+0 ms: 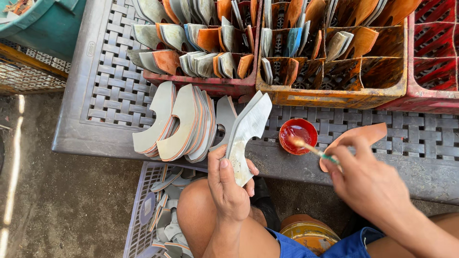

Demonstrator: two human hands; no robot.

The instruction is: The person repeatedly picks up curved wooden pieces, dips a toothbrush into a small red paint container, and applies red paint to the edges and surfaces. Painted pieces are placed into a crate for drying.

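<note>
- Step in hand, as I read it: gluing shoe-sole pieces. Left hand (229, 184) is closed around a grey curved sole piece (244, 138), held upright over the knee, broad face toward the camera.
- Right hand (366, 179) pinches a thin brush (313, 150) between the fingers; the same hand also has an orange-tan piece (366, 135) tucked behind it.
- Brush tip sits in the small round red bowl (298, 135) of reddish liquid, on the grey lattice bench (110, 91), just right of the held piece.
- Next move likely calls for carrying the loaded brush across to the held piece without drips, and keeping that piece steady.
- Fanned stack of grey, orange-edged pieces (179, 124) lies on the bench, left of the held one.
- Containers: red crate (210, 86) and orange divided crate (334, 98) at the back, both holding pieces on edge; a second red crate (437, 52) far right; pale lattice basket (143, 210) of loose pieces below the bench; teal tub (48, 24) top left.
- Embossed oval mark on the bench rim; too small to describe further.
</note>
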